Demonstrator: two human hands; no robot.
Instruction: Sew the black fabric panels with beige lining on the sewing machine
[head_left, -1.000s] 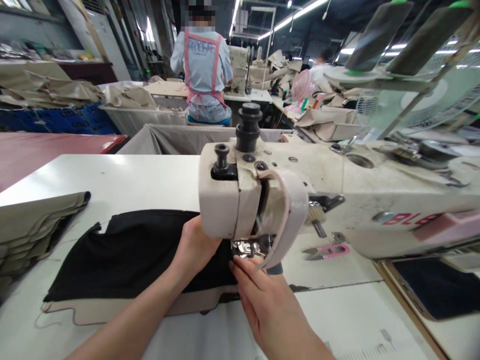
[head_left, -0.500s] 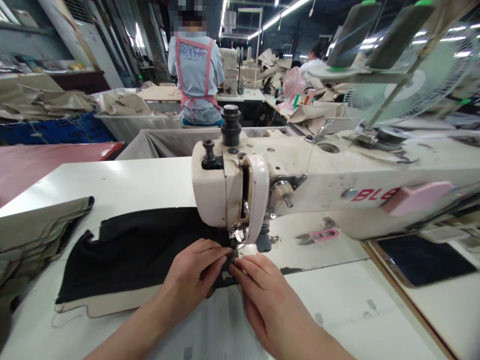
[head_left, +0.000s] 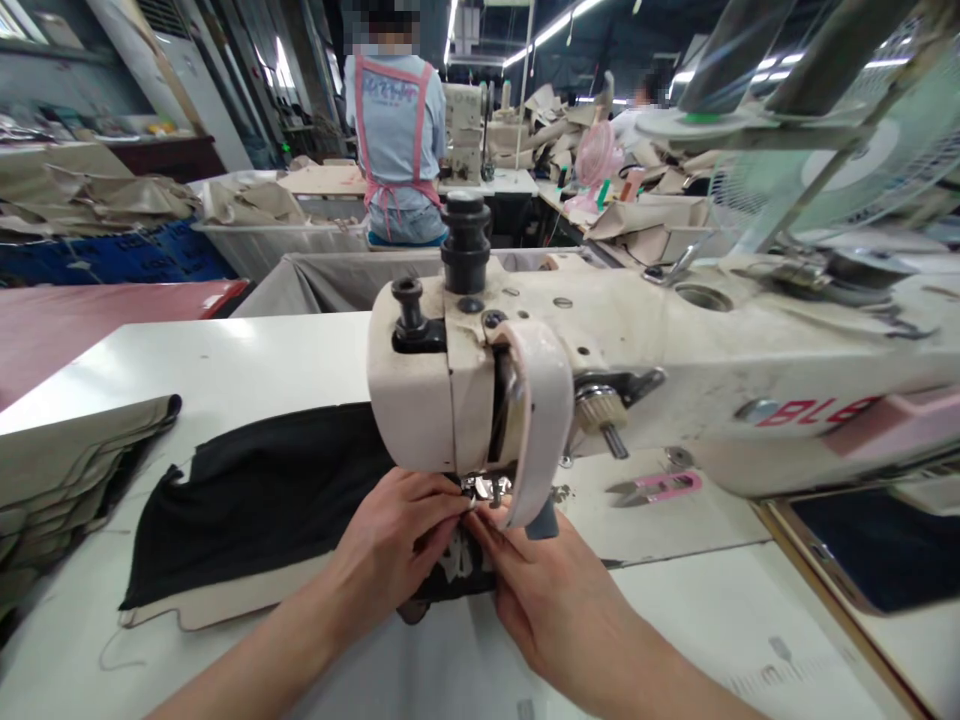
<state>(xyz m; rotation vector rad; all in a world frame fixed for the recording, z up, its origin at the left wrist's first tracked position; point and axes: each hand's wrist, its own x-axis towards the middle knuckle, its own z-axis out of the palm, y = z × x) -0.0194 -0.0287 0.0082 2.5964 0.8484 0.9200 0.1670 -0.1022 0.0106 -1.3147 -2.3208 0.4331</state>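
A black fabric piece (head_left: 262,490) with a beige layer under its near edge lies on the white table and runs under the head of the sewing machine (head_left: 420,400). My left hand (head_left: 397,535) pinches the fabric's edge just left of the presser foot. Close against it, my right hand (head_left: 540,570) grips the same edge with fingers pressed together, partly behind the machine's white guard. The fingertips of both hands nearly touch below the needle area. Between them and toward me, a dark end of the fabric with a pale patch shows. The needle itself is hidden.
Pink-handled thread snips (head_left: 652,488) lie on the machine bed to the right, near a phone (head_left: 870,545). Folded olive fabric pieces (head_left: 82,470) are stacked at left. Thread cones (head_left: 735,60) stand upper right. A person in a pink-strapped apron (head_left: 397,130) is beyond the table.
My view has moved closer to the machine head. Both hands stay at the fabric near the presser foot, the right one now further under the guard. More of the fabric's near end shows.
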